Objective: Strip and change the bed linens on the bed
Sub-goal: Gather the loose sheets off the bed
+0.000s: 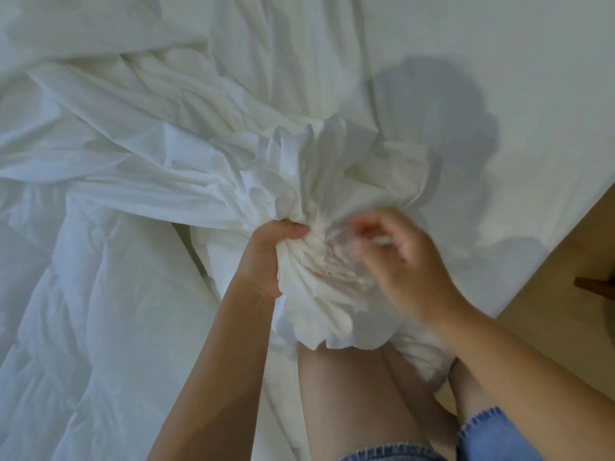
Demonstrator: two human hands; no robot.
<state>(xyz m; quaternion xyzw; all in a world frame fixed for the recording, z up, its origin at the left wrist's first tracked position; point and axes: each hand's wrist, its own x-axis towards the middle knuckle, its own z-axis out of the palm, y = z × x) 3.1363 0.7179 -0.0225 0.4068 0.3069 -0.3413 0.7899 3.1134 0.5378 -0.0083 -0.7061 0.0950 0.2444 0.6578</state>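
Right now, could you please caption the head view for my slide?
Left hand grips a gathered bunch of crumpled white bed sheet, blurred right hand beside it, over a white mattress.

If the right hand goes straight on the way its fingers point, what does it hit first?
Probably the bunched sheet that the left hand grips, just ahead of the right hand. Motion blur hides whether its fingers touch it.

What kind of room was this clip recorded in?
Most likely a bedroom. A bed with a smooth white top fills the view, with a rumpled duvet lying on it. The left hand grips a bunched white sheet, and a wood-toned floor shows past the bed's edge.
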